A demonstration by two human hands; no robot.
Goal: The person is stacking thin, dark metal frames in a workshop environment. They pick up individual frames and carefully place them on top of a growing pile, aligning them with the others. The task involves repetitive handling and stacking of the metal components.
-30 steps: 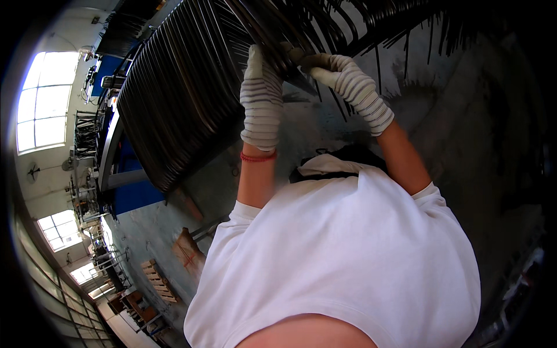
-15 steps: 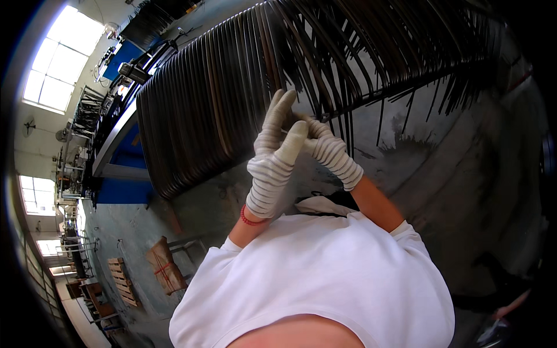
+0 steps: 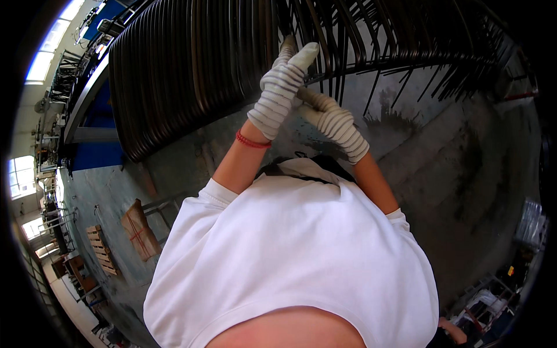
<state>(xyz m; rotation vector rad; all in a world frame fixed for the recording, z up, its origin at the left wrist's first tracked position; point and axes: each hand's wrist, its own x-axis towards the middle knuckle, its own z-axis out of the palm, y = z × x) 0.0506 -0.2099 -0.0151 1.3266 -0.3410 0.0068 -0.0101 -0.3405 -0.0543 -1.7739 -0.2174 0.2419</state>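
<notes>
Both hands wear white gloves with grey stripes. My left hand (image 3: pixel 282 84) is raised at the near edge of the row of bent dark metal tubes (image 3: pixel 197 64). Its thumb stands apart from the fingers, which are partly hidden behind the hand; no held thing shows. A red bead bracelet circles the left wrist. Just right of that wrist and lower, my right hand (image 3: pixel 329 119) points its fingers leftward, thumb and forefinger apart. Its fingertips come close to the left glove, and I cannot tell if they touch it. Nothing shows in the right hand.
More tubes (image 3: pixel 371 40) hang at a slant on the right, their ends pointing down. A blue machine frame (image 3: pixel 96 136) stands at the left. On the floor lie a wooden pallet (image 3: pixel 101 249) and a tied brown package (image 3: pixel 140 231). Part of another person (image 3: pixel 452 330) shows at lower right.
My hands have moved apart from their crossed position. The left has gone up toward the tubes; the right sits lower beside its wrist. The whole view has shifted.
</notes>
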